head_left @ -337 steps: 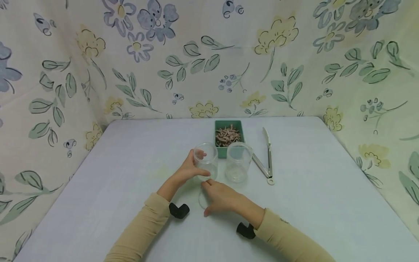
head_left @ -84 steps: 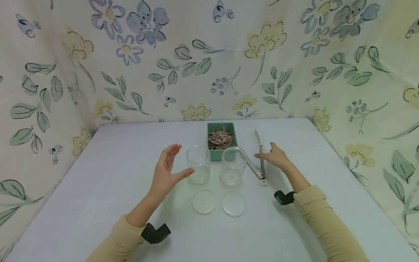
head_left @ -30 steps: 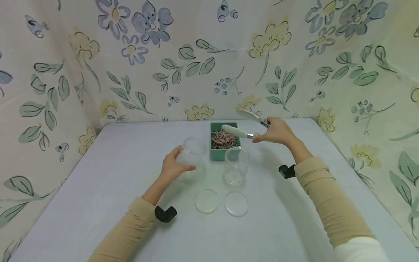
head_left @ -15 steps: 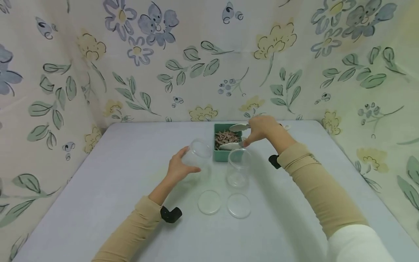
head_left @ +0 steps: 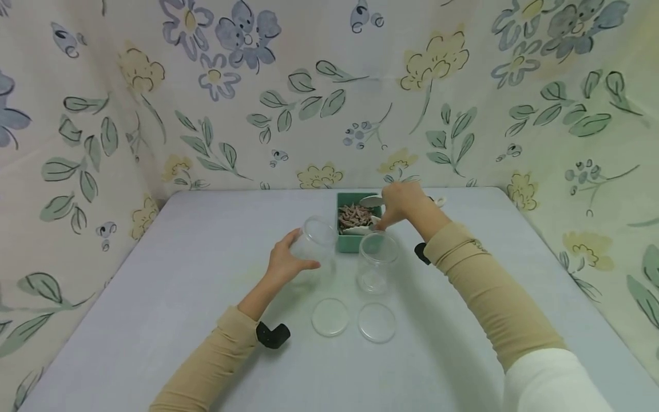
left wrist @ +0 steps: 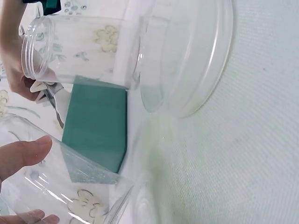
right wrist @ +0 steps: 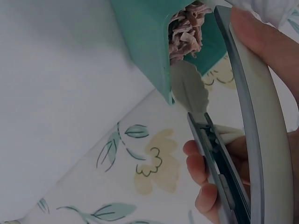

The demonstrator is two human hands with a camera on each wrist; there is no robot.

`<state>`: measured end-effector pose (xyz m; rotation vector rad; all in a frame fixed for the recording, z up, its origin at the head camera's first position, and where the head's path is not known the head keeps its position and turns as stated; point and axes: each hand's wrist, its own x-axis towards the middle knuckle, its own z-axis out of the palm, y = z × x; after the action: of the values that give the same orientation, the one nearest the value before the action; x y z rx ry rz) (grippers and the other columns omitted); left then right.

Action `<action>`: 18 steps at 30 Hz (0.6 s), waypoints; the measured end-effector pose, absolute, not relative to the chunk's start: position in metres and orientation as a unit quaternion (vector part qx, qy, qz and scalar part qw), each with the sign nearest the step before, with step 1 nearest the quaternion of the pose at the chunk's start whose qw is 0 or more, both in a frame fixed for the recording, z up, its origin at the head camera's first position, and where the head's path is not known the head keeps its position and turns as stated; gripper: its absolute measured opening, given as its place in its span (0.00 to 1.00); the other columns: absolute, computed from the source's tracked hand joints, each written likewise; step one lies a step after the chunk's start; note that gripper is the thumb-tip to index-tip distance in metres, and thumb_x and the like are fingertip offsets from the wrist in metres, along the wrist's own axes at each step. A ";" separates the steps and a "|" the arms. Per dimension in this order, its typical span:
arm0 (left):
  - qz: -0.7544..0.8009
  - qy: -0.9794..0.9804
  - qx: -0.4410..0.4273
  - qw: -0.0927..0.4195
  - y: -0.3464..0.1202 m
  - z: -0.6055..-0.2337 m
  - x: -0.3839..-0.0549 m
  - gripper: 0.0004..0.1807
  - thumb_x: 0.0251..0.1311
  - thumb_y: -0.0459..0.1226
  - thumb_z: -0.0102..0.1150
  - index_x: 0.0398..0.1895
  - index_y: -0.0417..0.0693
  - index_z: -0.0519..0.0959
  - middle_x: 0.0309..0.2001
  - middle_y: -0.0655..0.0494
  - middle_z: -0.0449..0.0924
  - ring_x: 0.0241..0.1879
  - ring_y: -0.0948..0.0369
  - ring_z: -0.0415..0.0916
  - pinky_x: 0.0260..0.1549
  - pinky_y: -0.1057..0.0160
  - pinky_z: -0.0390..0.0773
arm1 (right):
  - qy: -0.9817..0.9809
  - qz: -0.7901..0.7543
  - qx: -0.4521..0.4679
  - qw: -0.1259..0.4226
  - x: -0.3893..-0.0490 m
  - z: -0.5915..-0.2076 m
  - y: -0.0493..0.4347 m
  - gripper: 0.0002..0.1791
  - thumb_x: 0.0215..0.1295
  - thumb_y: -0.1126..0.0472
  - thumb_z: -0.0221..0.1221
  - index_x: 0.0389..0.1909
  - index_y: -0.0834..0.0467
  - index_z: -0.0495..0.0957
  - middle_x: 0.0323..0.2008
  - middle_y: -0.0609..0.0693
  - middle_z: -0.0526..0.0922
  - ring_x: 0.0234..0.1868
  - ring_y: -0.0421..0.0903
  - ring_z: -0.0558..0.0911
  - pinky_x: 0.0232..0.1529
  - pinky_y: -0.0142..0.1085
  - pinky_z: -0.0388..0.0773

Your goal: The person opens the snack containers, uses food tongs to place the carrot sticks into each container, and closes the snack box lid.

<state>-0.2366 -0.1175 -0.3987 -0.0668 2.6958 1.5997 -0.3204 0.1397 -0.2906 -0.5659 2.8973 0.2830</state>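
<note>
My left hand (head_left: 284, 261) holds a clear plastic jar (head_left: 316, 240), which leans to one side left of the green box (head_left: 350, 245). In the left wrist view the thumb and fingers curve around the jar's wall (left wrist: 51, 182). Brown, meat-like strips (head_left: 354, 215) lie in the box. My right hand (head_left: 405, 205) grips metal tongs (head_left: 372, 201) with pale tips. One tip reaches into the strips and the other stands spread apart above the box. In the right wrist view a pale tongs tip (right wrist: 189, 86) dips in at the box's edge, against the strips.
A second clear jar (head_left: 378, 260) stands upright in front of the green box, close below my right wrist. Two clear round lids (head_left: 330, 317) lie flat side by side nearer to me on the white table (head_left: 170, 297). A floral curtain (head_left: 329, 114) hangs behind.
My right hand has picked up the tongs from the table and brought them left into the green box. My left hand has taken hold of the left jar, tilted it and moved slightly right.
</note>
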 end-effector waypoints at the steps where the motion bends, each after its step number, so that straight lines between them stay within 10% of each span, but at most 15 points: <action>1: 0.511 0.859 -0.021 0.003 -0.117 -0.398 -0.237 0.51 0.40 0.32 0.78 0.71 0.41 0.63 0.67 0.39 0.66 0.66 0.40 0.60 0.62 0.38 0.61 | 0.973 0.092 -0.194 0.087 -0.320 -0.291 0.140 0.32 0.48 0.35 0.68 0.36 0.61 0.81 0.33 0.52 0.81 0.33 0.49 0.80 0.36 0.45 0.81; 18: 0.522 0.852 -0.025 0.008 -0.114 -0.395 -0.234 0.50 0.40 0.32 0.78 0.71 0.40 0.63 0.66 0.39 0.67 0.66 0.40 0.60 0.63 0.38 0.60 | 0.973 0.075 -0.202 0.077 -0.321 -0.298 0.139 0.24 0.49 0.39 0.68 0.26 0.58 0.79 0.28 0.51 0.79 0.30 0.48 0.78 0.32 0.44 0.80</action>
<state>-0.2343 -0.1141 -0.3946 -0.0793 2.6650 1.6321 -0.3207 0.1389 -0.2975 -0.6053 2.9175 0.2250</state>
